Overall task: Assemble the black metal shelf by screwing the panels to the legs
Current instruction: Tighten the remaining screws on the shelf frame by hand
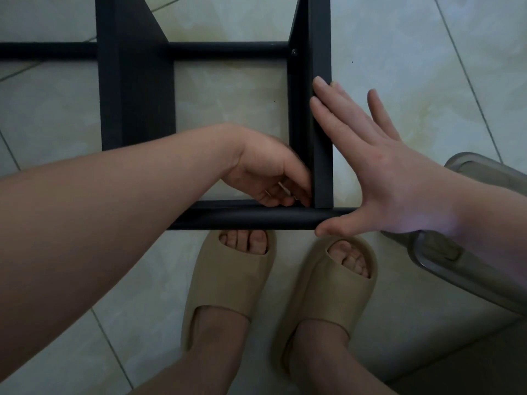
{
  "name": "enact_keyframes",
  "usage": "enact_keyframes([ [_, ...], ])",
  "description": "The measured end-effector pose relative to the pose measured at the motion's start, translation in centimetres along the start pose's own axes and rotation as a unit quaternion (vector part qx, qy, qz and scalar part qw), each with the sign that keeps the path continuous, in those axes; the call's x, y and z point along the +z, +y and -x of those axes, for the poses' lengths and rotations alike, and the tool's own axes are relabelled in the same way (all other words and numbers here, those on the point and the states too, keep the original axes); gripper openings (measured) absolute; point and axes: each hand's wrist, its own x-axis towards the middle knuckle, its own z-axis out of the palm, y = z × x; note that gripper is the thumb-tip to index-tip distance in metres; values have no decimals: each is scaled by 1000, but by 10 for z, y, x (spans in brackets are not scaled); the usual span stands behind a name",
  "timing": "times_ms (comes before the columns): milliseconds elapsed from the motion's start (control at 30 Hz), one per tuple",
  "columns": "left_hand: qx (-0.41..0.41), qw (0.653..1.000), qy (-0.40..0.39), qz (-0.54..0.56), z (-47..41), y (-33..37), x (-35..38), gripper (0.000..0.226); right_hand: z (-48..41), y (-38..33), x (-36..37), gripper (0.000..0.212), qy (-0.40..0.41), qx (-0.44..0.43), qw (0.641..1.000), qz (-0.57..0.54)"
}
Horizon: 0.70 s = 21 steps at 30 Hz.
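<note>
**Corner fastening, seen from above.** The black metal shelf [134,81] lies on the tiled floor [399,52] at my feet. My right hand [379,178], fingers spread flat, presses the outer face of the right panel [322,52], thumb resting on the near leg [242,219]. My left hand [268,178] curls into the inner corner where panel meets leg, pinching a small metal piece [285,189], probably a screw. The far corner already shows a screw head [293,52]. Next, I judge, the piece must find its hole with the panel held square.
</note>
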Motion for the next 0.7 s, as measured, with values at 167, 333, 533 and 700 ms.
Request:
enact_keyframes([
  [167, 24, 999, 17, -21, -2, 5, 4, 19, 0, 1, -1, 137, -2, 1, 1000, 1],
  [333, 38, 999, 22, -4, -2, 3, 5, 21, 0, 1, 0, 137, -3, -1, 1000, -4],
  [533, 61, 997, 8, 42, -2, -3, 6, 22, 0, 1, 0, 137, -2, -3, 1000, -6],
  [700, 77, 997, -16, 29, 1, -4, 3, 21, -1, 2, 1, 136, 1, -7, 1000, -9],
])
